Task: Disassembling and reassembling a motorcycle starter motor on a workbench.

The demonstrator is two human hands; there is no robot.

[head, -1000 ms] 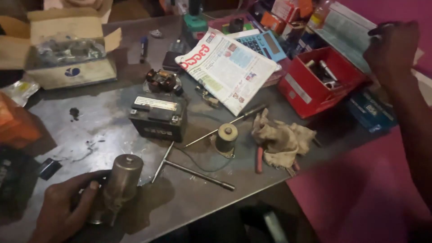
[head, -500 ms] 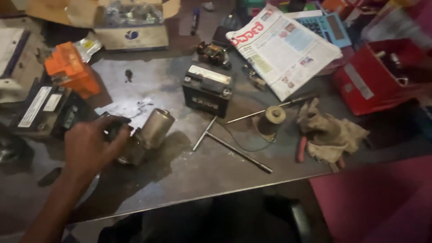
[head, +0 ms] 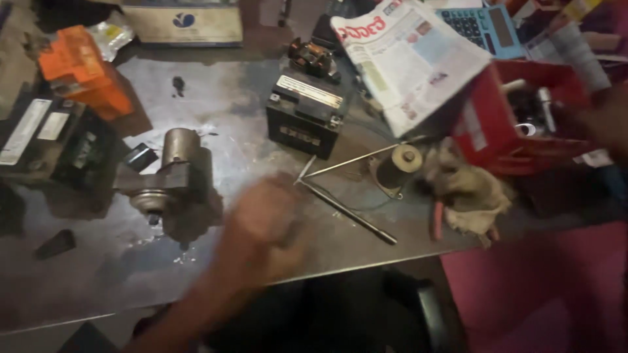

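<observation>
Grey sheet-metal bench top (head: 216,85), scuffed and stained, fills most of the head view. Left hand (head: 265,225) sits low at centre, heavily blurred, knuckles up; fingers look curled inward but cannot tell whether they grip anything. It hovers just at 3 o'clock of the starter motor (head: 171,180), apart from it, and just at 9 o'clock of the T-handle wrench (head: 347,209), whose long shaft runs toward 4 o'clock across the bench. Starter motor lies on its side, cylindrical body pointing to 12 o'clock, metal nose housing toward 7 o'clock. Black motorcycle battery (head: 304,114) stands upright at 1 o'clock from the hand, well apart, with a small wound electrical part (head: 313,57) just behind it. A thin rod (head: 353,160) lies between battery and wrench. Small cylindrical spool (head: 398,167) rests at 3 o'clock of the wrench head, touching a dirty rag (head: 468,193); red-handled pliers (head: 437,219) poke out beneath the rag. Folded newspaper (head: 409,59) at 1 o'clock overlaps a red box (head: 487,124) of parts. Blue calculator (head: 481,26) at the top edge. Orange carton (head: 84,72) and a second battery (head: 49,137) sit at 10 o'clock. Right hand (head: 605,121) shows only as a blur at the 3 o'clock edge near the red box; its state cannot be told.
</observation>
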